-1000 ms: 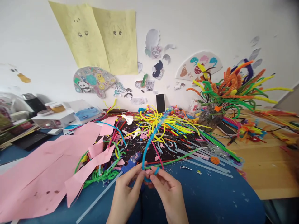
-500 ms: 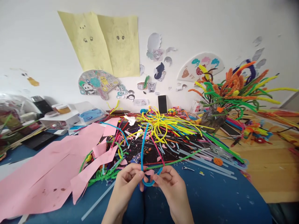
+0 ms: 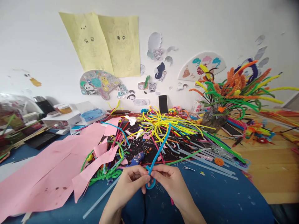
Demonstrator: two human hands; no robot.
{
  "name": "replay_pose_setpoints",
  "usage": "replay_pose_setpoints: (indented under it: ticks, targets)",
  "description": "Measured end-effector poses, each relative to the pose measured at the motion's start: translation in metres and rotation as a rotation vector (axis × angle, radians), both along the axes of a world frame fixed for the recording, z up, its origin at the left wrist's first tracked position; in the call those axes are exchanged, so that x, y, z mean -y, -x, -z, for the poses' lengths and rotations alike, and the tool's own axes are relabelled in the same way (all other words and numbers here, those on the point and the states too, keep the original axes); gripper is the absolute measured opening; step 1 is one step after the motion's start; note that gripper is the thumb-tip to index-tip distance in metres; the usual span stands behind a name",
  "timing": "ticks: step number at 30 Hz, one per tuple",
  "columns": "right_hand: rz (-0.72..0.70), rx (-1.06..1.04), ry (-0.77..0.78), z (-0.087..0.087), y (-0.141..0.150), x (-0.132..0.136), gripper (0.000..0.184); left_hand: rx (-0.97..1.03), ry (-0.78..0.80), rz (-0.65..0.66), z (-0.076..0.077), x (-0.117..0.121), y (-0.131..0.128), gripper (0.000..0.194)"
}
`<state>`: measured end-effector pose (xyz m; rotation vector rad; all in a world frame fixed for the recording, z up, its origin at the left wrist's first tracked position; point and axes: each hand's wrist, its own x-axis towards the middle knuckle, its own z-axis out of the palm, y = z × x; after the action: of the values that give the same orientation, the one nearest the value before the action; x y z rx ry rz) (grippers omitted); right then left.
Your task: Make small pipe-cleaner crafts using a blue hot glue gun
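Note:
A blue pipe cleaner (image 3: 159,151) is pinched between both my hands low in the middle of the view. Its lower end curls into a small loop (image 3: 150,184) below my fingertips, and its long free end rises up and to the right. My left hand (image 3: 132,182) grips it from the left with fingers closed. My right hand (image 3: 167,179) pinches it from the right, thumb and fingers pressed together. Both hands hover over the blue table surface (image 3: 210,196).
Pink paper scraps (image 3: 53,165) cover the left. A tangle of yellow and mixed pipe cleaners (image 3: 161,124) lies on a black mat ahead. A vase of orange and green pipe cleaners (image 3: 224,93) stands at the right. A phone (image 3: 163,103) leans on the wall. Clear glue sticks (image 3: 210,163) lie nearby.
The pipe cleaner's long end has swung from pointing up and left to up and right. The loop at my fingertips has become smaller and tighter. My hands stayed close together.

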<state>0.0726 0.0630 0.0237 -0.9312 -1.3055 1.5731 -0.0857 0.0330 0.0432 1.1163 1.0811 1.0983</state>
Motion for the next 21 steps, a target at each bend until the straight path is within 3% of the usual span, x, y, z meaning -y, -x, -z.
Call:
replay_pose_setpoints:
  ticks: [10, 21]
  targets:
    - [-0.101, -0.059, -0.024, -0.004, -0.003, -0.001, 0.02, 0.017, 0.016, 0.012, 0.004, -0.002, -0.001, 0.031]
    - [-0.095, -0.037, -0.073, 0.002, -0.001, -0.006, 0.02, 0.15, -0.092, -0.164, 0.02, -0.005, -0.008, 0.02]
